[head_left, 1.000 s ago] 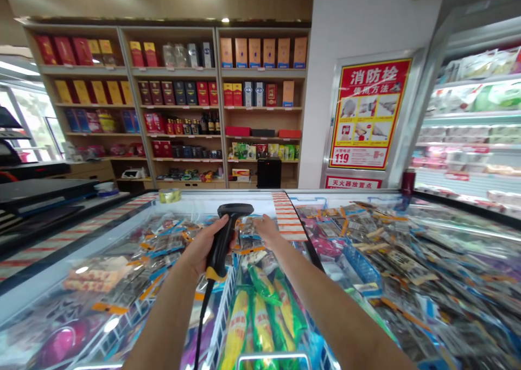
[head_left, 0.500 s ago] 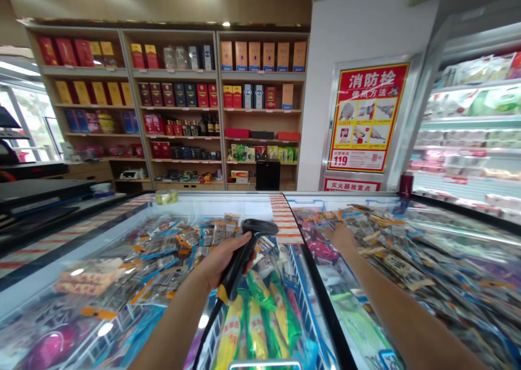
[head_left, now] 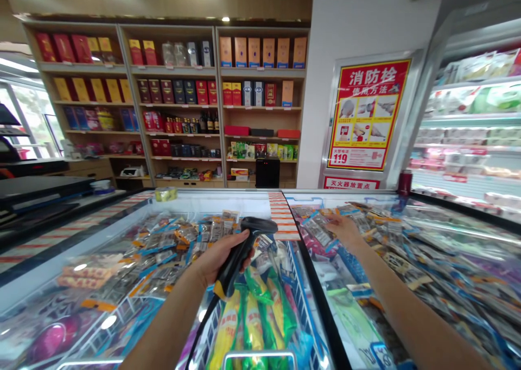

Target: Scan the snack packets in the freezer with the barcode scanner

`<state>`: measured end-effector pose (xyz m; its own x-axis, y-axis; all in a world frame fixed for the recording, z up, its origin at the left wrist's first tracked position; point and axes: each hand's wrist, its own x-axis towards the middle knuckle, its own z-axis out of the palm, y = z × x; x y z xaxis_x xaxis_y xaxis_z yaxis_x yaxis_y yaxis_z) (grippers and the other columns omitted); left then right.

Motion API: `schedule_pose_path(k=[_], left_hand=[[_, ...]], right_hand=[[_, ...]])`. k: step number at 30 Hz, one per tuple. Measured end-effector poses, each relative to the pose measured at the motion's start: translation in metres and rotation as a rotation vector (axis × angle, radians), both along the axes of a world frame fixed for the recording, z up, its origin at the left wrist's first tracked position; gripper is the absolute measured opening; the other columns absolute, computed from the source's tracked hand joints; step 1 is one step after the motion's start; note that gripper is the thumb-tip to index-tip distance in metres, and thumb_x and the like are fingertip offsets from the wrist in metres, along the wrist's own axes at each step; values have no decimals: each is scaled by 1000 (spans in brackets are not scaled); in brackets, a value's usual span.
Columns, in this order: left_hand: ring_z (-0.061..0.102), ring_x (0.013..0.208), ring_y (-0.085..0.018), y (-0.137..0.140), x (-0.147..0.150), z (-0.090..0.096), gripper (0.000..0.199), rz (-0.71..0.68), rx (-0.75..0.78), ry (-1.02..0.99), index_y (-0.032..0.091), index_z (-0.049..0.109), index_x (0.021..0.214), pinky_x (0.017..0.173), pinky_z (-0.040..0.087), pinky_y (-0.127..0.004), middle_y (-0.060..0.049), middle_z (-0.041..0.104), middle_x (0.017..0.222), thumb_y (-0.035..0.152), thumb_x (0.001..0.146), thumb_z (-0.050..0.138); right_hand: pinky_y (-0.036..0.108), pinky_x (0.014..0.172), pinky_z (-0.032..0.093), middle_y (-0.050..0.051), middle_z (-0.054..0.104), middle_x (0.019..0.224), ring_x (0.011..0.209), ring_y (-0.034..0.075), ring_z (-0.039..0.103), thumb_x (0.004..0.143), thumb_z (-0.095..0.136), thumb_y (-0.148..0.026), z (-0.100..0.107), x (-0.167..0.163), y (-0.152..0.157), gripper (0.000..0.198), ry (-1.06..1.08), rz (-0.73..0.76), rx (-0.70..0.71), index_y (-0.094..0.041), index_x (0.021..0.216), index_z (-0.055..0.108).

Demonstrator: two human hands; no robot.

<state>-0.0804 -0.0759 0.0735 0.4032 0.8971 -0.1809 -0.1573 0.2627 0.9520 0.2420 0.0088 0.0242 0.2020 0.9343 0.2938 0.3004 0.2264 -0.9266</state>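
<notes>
My left hand (head_left: 228, 253) is wrapped round the handle of a black barcode scanner (head_left: 238, 256) with a yellow butt, its cord trailing down. Its head points right, above a wire basket (head_left: 301, 294) of yellow-and-green ice pop packs (head_left: 253, 321). Inside the right half of the chest freezer, my right hand (head_left: 345, 231) pinches the edge of a clear packet with blue ends (head_left: 319, 228). That packet is tilted over other packs and a pink package (head_left: 315, 248). Many similar ice cream packets (head_left: 407, 267) lie heaped to the right of my forearm.
The freezer's black centre rail (head_left: 315, 283) runs between my arms. More packets (head_left: 175, 245) fill the left half. A counter with a dark flat device (head_left: 40, 196) stands at left. Shelves of boxes (head_left: 179, 93) and a red fire-hydrant poster (head_left: 368, 115) are behind.
My right hand has lifted a blue-ended packet, which now shows clearly to its left. The scanner stays in my left hand, nearly still.
</notes>
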Motion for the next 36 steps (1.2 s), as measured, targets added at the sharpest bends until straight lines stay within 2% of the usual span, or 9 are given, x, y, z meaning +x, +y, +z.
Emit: schedule_pose_path(k=[4,8,12,16,20,22,25,30,36], left_hand=[[50,45,-9,0,0,-1,31,10,-12,29,11,54,76,42,38,-19,-4,58,63,41,71,51],[49,44,-9,3,0,-3,30,8,-13,41,12,53,74,42,38,-20,-4,58,62,42,70,52],[49,45,-9,5,-2,-5,30,9,-11,50,12,53,71,42,38,-20,-4,57,62,42,71,52],[49,46,-9,4,-2,-5,30,0,-4,52,12,53,72,42,38,-20,-4,57,62,42,70,52],[49,45,-9,2,1,-3,31,13,-3,72,12,54,72,41,38,-20,-4,57,61,42,69,54],[49,44,-9,1,1,-3,31,23,-12,86,12,55,73,41,38,-20,-4,57,61,42,68,54],[50,45,-9,1,1,-4,31,18,-18,91,12,55,75,41,39,-20,-3,57,61,42,68,55],[50,46,-9,1,1,-4,30,5,-12,73,12,54,73,42,39,-20,-3,57,61,42,68,54],[49,45,-9,-2,4,-2,30,4,-12,96,11,53,71,41,37,-20,-4,57,61,41,68,54]], right_hand=[[29,68,45,1,67,78,73,17,60,56,59,-18,7,-24,-7,27,-250,209,-1,-19,82,63],[38,77,42,10,64,89,85,25,58,65,54,-27,9,-32,-9,23,-654,-97,7,-16,83,63],[40,60,45,17,61,57,69,30,60,64,43,-62,13,-19,-22,53,-868,-101,-399,-14,49,58],[33,46,42,10,52,38,45,22,57,59,46,-66,5,-17,-32,56,-772,126,-598,-17,32,46],[31,51,42,8,57,46,55,23,59,63,53,-49,-10,-29,-22,39,-833,93,-391,-16,41,52],[30,59,43,7,63,62,68,22,60,62,56,-38,-12,-34,-16,21,-784,16,-241,-17,60,60],[27,67,42,4,65,80,77,19,59,64,55,-30,-7,-37,-14,21,-687,-38,-130,-19,82,61],[34,60,41,5,50,39,63,24,58,65,53,-46,-4,-37,-18,35,-509,-39,-333,-19,42,52],[31,60,43,-1,48,39,67,21,57,47,70,-26,-22,-49,-9,24,-52,-13,-301,-19,43,47]])
